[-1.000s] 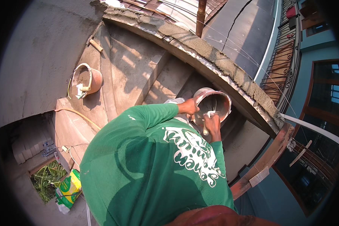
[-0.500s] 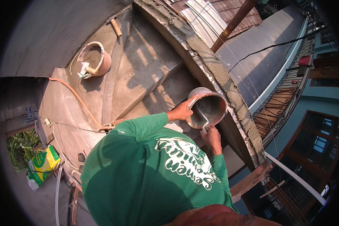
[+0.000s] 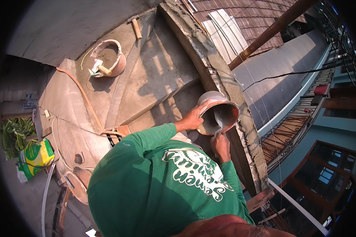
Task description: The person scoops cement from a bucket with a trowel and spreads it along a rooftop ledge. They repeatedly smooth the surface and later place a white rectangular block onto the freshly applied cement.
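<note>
My left hand (image 3: 193,119) grips the rim of a tilted bucket (image 3: 212,97), whose mouth faces me and to the right. My right hand (image 3: 220,145) is closed round the handle of a trowel (image 3: 219,121) at the bucket's near rim. The trowel's pale blade reaches into the bucket, against its grey-smeared inside. The handle is mostly hidden by my fingers. Right beside the bucket runs a low wall (image 3: 247,130) topped with rough mortar.
A second bucket (image 3: 118,67) holds grey mortar, with a wooden-handled tool (image 3: 102,70) across its rim. Farther off lies a hammer (image 3: 136,28). An orange hose (image 3: 81,91) crosses the concrete steps (image 3: 162,96) on the left. A green-yellow sack (image 3: 36,157) stands lower left.
The view has shifted, moving the surroundings in the picture. Both hands keep their grip on the bucket and trowel; the trowel's blade has changed angle slightly inside the bucket.
</note>
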Demonstrator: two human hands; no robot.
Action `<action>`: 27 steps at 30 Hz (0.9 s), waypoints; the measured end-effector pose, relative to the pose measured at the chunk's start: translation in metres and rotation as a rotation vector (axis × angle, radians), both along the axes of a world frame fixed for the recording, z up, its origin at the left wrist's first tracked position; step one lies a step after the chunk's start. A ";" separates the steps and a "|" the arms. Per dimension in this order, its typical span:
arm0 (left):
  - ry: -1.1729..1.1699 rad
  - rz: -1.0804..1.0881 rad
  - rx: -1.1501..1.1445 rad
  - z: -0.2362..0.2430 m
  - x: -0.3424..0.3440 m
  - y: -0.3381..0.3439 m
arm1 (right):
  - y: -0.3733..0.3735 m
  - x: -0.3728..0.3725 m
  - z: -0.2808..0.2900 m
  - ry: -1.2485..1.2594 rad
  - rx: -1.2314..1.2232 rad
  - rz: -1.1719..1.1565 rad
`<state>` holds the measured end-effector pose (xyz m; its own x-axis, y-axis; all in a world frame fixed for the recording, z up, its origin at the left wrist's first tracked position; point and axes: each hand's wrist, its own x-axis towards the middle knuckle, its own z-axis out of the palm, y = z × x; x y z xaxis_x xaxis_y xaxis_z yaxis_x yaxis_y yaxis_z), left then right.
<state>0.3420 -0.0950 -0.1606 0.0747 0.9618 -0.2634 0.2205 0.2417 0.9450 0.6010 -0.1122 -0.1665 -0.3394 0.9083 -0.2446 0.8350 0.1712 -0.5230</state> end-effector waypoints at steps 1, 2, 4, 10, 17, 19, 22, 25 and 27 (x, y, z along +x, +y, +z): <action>0.012 0.015 -0.003 0.005 -0.001 -0.003 | 0.008 0.008 -0.001 -0.012 -0.063 0.076; 0.018 0.025 -0.011 0.007 0.002 -0.009 | 0.011 0.013 0.002 -0.030 -0.130 0.147; 0.054 0.066 -0.014 0.009 -0.003 -0.021 | 0.026 -0.005 0.061 -0.005 -0.115 0.174; -0.137 0.169 0.100 0.024 0.006 -0.029 | 0.006 0.003 0.005 -0.033 0.006 0.138; -0.155 0.171 0.172 0.029 -0.002 -0.060 | 0.018 -0.003 0.074 0.017 0.003 0.099; -0.210 0.226 0.194 0.026 -0.001 -0.057 | 0.004 -0.011 0.059 -0.058 -0.039 0.067; -0.117 0.236 0.281 0.031 -0.008 -0.054 | -0.014 -0.012 0.035 -0.014 -0.056 0.171; -0.057 0.278 0.254 0.043 -0.018 -0.062 | 0.007 -0.028 0.097 -0.016 -0.086 0.105; -0.052 0.252 0.244 0.047 -0.023 -0.067 | 0.005 -0.033 0.079 -0.023 -0.067 0.004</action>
<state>0.3193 -0.1619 -0.1133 -0.1655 0.9859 -0.0258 0.1329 0.0482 0.9900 0.5680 -0.1069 -0.0871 -0.3365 0.8882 -0.3129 0.8462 0.1394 -0.5143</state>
